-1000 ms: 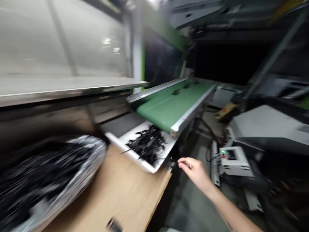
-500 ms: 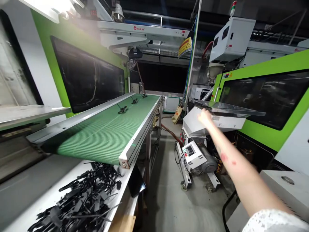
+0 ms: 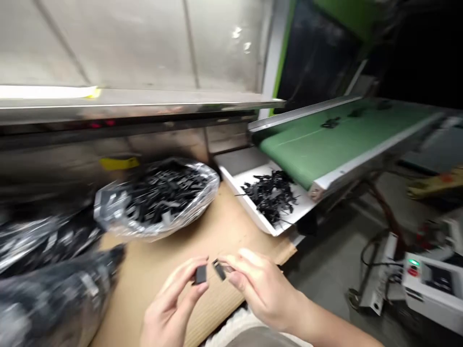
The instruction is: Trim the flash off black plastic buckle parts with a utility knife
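- A small black block (image 3: 201, 274) is above the front part of the brown board, pinched between the thumb and fingertips of the left hand (image 3: 171, 301).
- A small dark piece (image 3: 219, 270) sits just beside it, on the right, tilted; the right hand (image 3: 260, 284) grips it between thumb and fingers. A narrow gap separates the two pieces.
- Below both hands is the brown board (image 3: 202, 236), its front edge running slantwise.
- Farther back on the board, a clear plastic bag (image 3: 108, 212) stands wide open around a heap of black parts (image 3: 164, 195).
- To the left are dark, shiny plastic bags (image 3: 54, 299), blurred.
- Right of the open bag, a white tray (image 3: 304, 207) holds a tangled pile of thin black pieces (image 3: 269, 195).
- The near end of a green conveyor belt (image 3: 307, 149) overhangs the tray; a few dark parts (image 3: 331, 123) lie spaced along it.
- Behind the open bag runs a metal ledge (image 3: 173, 99), with a yellow strip (image 3: 119, 163) below it.
- At far right, near the floor, is a pale control box (image 3: 412, 286) with a green light.
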The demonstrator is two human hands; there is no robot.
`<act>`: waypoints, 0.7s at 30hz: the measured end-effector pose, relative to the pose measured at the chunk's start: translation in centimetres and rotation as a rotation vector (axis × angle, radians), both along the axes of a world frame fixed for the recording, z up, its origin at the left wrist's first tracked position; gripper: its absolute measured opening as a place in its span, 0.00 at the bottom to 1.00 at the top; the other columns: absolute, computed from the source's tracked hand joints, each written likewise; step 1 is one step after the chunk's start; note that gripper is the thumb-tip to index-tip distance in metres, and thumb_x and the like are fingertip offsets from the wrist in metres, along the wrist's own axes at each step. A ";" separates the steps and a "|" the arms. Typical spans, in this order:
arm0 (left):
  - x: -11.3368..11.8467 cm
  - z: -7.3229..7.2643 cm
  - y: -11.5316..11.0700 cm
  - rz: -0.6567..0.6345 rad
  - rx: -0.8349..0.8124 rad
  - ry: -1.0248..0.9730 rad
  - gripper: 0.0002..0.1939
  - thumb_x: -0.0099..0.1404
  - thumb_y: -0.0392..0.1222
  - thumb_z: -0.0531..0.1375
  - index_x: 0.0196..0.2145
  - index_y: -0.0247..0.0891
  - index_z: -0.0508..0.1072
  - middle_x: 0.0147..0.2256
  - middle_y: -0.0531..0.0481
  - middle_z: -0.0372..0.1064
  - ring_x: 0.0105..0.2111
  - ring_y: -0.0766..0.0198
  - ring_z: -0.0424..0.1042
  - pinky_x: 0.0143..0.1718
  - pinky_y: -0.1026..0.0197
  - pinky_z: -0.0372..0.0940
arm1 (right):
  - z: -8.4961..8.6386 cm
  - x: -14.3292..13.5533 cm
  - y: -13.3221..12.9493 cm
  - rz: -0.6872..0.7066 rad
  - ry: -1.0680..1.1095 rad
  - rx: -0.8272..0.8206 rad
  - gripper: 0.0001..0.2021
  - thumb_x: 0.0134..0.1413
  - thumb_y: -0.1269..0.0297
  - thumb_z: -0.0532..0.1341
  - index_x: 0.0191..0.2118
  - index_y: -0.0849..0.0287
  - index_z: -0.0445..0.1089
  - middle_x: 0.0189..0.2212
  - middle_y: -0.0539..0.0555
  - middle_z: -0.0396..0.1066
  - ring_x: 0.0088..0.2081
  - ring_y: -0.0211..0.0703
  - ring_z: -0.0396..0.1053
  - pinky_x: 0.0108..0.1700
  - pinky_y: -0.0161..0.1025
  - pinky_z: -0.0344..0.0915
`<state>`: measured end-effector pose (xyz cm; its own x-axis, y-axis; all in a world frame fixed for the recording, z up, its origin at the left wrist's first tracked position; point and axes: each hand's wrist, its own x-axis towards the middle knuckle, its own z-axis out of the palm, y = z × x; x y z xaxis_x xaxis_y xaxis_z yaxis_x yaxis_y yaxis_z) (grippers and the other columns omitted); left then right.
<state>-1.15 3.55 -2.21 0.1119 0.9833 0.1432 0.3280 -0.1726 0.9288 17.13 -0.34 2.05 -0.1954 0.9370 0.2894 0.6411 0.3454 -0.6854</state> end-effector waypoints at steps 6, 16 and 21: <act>0.1 2.7 -1.9 0.032 0.052 -0.016 0.11 0.53 0.46 0.61 0.32 0.40 0.76 0.35 0.48 0.73 0.36 0.58 0.72 0.38 0.64 0.67 | -0.3 -2.2 0.4 0.068 0.050 0.122 0.11 0.58 0.68 0.50 0.36 0.61 0.69 0.24 0.54 0.67 0.26 0.41 0.63 0.28 0.36 0.58; 0.4 2.8 -2.1 0.030 0.045 -0.033 0.10 0.53 0.45 0.61 0.33 0.40 0.77 0.34 0.48 0.74 0.35 0.59 0.72 0.38 0.62 0.67 | -1.1 -1.8 1.5 0.044 -0.015 0.162 0.11 0.58 0.68 0.50 0.33 0.61 0.69 0.22 0.53 0.65 0.24 0.39 0.61 0.27 0.36 0.56; 0.8 2.9 -2.0 0.038 0.006 0.000 0.10 0.53 0.44 0.62 0.33 0.41 0.77 0.35 0.49 0.74 0.36 0.59 0.72 0.40 0.62 0.67 | -0.8 -0.4 1.6 -0.007 0.231 0.063 0.09 0.59 0.68 0.49 0.38 0.59 0.67 0.27 0.53 0.68 0.28 0.38 0.65 0.32 0.34 0.60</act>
<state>-0.31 1.55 0.67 0.0747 0.9860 0.1488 0.3348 -0.1653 0.9277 16.74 1.21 1.20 -0.1107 0.9170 0.3832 0.4727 0.3877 -0.7914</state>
